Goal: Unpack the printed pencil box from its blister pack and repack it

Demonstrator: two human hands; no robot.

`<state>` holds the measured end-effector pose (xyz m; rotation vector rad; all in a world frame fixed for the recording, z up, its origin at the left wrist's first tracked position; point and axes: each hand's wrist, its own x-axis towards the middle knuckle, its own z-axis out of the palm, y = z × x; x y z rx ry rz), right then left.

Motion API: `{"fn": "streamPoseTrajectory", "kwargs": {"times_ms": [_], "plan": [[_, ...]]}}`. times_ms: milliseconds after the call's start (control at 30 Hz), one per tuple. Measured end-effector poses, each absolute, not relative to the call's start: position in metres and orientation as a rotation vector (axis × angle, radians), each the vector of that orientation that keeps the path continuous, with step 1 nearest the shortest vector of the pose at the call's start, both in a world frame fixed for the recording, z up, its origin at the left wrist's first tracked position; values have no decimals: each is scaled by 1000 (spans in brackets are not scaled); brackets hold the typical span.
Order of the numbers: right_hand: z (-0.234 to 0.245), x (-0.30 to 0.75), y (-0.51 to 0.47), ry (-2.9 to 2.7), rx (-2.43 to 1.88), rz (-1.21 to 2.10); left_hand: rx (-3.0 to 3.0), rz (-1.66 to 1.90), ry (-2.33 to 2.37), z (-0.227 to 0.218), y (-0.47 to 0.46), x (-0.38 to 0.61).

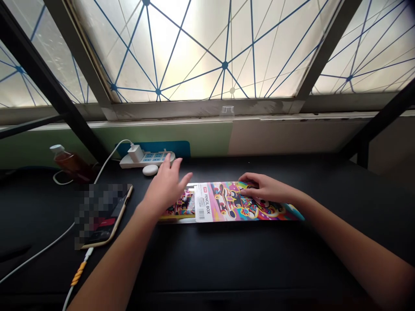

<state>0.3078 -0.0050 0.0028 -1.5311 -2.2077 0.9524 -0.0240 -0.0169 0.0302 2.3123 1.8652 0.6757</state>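
A long, brightly printed pencil box (227, 203) with a white "PENCIL BOX" label lies flat on the black desk (227, 259), in the middle. My left hand (167, 185) hovers over the box's left end with its fingers stretched out and apart, holding nothing. My right hand (264, 186) rests on top of the box's right half, palm down, fingers curled lightly and pressing on the lid.
A phone (103, 214) on a charging cable lies at the left. Behind it are a tilted bottle of brown drink (69, 162), a white power strip with a charger (145, 156) and a small white case (150, 170). The window sill and wall close off the back.
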Motion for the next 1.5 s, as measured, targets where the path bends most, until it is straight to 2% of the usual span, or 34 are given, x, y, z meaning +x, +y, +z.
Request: {"fn": "streamPoseTrajectory", "kwargs": {"times_ms": [200, 333, 433, 633, 767, 900, 1033, 1200, 1500], "plan": [[1, 316, 1, -2169, -1654, 1034, 2244, 332, 2015, 36, -14, -48], [-1, 306, -5, -2170, -1683, 980, 2349, 172, 1734, 30, -26, -31], [0, 304, -8, -2188, -1705, 914, 2350, 337, 1558, 19, -30, -13], [3, 283, -8, -2155, -1707, 837, 2212, 625, 1595, 6, -22, 12], [4, 258, -9, -2163, -1689, 690, 2168, 693, 1557, 11, -19, 17], [4, 266, -8, -2138, -1766, 937, 2183, 690, 1493, 21, -16, -7], [4, 308, -1, -2135, -1772, 1081, 1786, 1000, 1503, 19, -6, -35], [7, 334, 9, -2153, -1780, 841, 1447, 1163, 1332, 1, 3, -18], [21, 234, 4, -2393, -1668, 654, 847, 1388, 1134, -11, 5, 3]]}}
